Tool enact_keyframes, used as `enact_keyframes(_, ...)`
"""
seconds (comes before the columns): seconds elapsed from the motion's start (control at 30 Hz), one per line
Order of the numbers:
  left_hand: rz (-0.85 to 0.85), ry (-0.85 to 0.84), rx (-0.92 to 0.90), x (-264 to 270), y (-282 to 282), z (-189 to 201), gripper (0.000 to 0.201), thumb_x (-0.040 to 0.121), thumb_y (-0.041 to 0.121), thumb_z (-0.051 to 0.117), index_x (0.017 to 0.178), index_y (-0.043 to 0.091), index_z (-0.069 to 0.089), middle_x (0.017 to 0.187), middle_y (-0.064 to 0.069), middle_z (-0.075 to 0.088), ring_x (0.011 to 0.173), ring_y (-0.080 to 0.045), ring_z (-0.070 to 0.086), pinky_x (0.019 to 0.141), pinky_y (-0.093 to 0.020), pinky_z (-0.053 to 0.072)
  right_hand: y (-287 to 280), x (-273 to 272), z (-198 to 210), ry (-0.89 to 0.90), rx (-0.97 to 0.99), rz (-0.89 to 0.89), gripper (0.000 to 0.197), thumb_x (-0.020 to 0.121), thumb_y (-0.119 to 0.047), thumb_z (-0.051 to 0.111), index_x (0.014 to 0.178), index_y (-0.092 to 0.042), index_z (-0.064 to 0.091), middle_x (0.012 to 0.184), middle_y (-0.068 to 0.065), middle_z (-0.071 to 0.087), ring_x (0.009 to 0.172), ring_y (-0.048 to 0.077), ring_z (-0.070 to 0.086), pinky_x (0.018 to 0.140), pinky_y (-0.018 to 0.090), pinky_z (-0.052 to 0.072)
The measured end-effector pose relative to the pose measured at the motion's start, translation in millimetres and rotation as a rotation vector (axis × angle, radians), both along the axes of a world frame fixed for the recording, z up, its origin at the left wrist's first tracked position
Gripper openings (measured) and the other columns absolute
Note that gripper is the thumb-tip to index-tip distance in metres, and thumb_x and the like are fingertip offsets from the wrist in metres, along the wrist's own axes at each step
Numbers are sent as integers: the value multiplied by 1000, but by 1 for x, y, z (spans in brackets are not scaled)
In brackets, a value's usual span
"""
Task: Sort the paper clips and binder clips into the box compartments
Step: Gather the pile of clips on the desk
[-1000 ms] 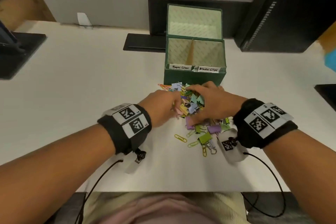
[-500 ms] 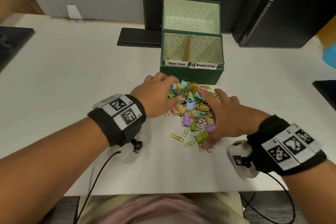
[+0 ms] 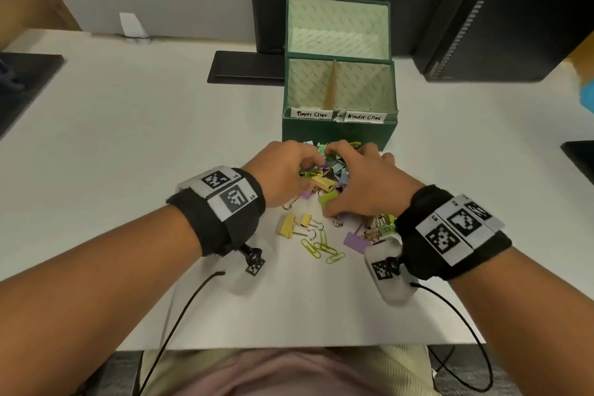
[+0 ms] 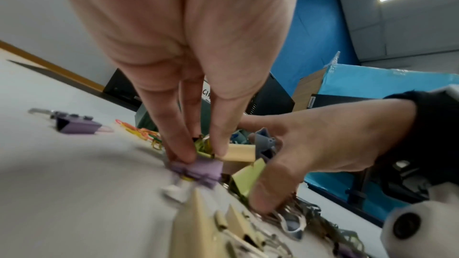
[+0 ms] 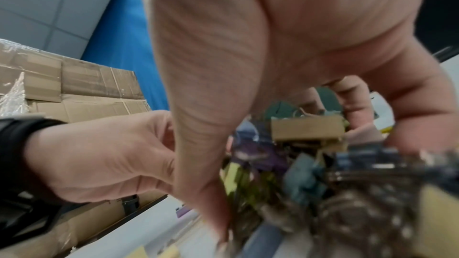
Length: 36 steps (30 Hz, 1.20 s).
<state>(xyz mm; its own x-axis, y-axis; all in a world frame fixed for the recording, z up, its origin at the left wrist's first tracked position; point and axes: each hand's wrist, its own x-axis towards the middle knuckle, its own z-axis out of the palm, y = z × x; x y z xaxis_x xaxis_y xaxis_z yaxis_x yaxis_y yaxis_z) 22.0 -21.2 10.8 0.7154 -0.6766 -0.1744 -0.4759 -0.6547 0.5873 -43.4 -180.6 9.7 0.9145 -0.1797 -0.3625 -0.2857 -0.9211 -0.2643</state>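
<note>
White table, fingers on clip pile

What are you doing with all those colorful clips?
A person is digging both hands into the pile of clips on the white table. The left hand and right hand cup the heap from either side. The green box behind it, labeled for paper clips and binder clips, looks empty so far.
</note>
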Motion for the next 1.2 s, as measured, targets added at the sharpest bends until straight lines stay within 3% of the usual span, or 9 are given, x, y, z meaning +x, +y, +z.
enact_keyframes(0.2, 39, 37, -87, 0, 2, 0, 37, 88, 11, 66, 122, 23, 62, 113, 0, 65, 91, -15, 62, 88, -29, 50, 2, 5, 0, -70, 56, -22, 66, 68, -41, 80, 120, -36, 38, 110, 6, 34, 103, 37, 43, 79, 37, 40)
enact_keyframes(0.43, 101, 78, -156, -6, 1, -1, 35, 89, 7, 62, 122, 21, 65, 114, 3, 64, 88, -9, 58, 83, -19, 43, 3, 8, -9, -82, 67, -17, 77, 65, -49, 81, 131, -45, 41, 125, 11, 43, 116, 39, 41, 94, 43, 40)
enact_keyframes(0.6, 123, 111, -207, -6, 6, 0, 33, 89, 7, 61, 118, 23, 66, 119, 4, 66, 93, -11, 63, 87, -24, 48, 2, 13, -15, -174, 150, -62, 49, 63, -38, 79, 101, -40, 47, 109, 10, 53, 103, 36, 51, 75, 34, 42)
enact_keyframes(0.67, 155, 121, -221, -4, 11, -2, 31, 90, 9, 61, 116, 25, 66, 121, 6, 65, 99, -12, 64, 91, -29, 50, -1, 11, -13, -241, 199, -87, 40, 67, -27, 81, 92, -33, 49, 98, 7, 56, 90, 28, 53, 59, 27, 37)
enact_keyframes(0.73, 191, 136, -250, -3, 15, -4, 32, 90, 10, 60, 117, 25, 66, 123, 7, 63, 103, -13, 62, 91, -27, 50, -6, 6, -11, -298, 239, -104, 31, 70, -19, 82, 87, -26, 56, 88, -1, 58, 78, 18, 52, 53, 23, 32)
enact_keyframes(0.83, 233, 169, -313, -2, 20, -6, 30, 91, 10, 60, 116, 26, 66, 121, 7, 63, 104, -10, 62, 86, -22, 49, -12, 0, -8, -323, 353, -145, 29, 70, -13, 84, 87, -19, 61, 83, -7, 57, 69, 8, 50, 54, 19, 37)
enact_keyframes(0.97, 291, 186, -427, -4, 22, -6, 29, 89, 8, 59, 109, 27, 68, 112, 8, 65, 103, -10, 62, 93, -33, 51, -23, -1, -6, -349, 546, -301, 26, 70, -1, 80, 85, -15, 64, 82, 4, 61, 65, 17, 56, 56, 27, 47)
enact_keyframes(1.07, 342, 186, -545, -8, 15, -4, 26, 90, 8, 59, 104, 27, 69, 108, 10, 67, 101, -10, 63, 94, -35, 52, -31, -3, -2, -354, 786, -460, 26, 73, 13, 68, 83, -10, 63, 74, 10, 57, 53, 19, 55, 46, 26, 47)
enact_keyframes(1.2, 373, 319, -711, -18, 0, -4, 23, 93, 6, 54, 105, 19, 70, 105, 0, 70, 99, -17, 66, 93, -37, 53, -34, -6, 6, -323, 986, -526, 31, 73, 17, 63, 79, -13, 61, 76, 12, 51, 57, 25, 50, 48, 28, 45)
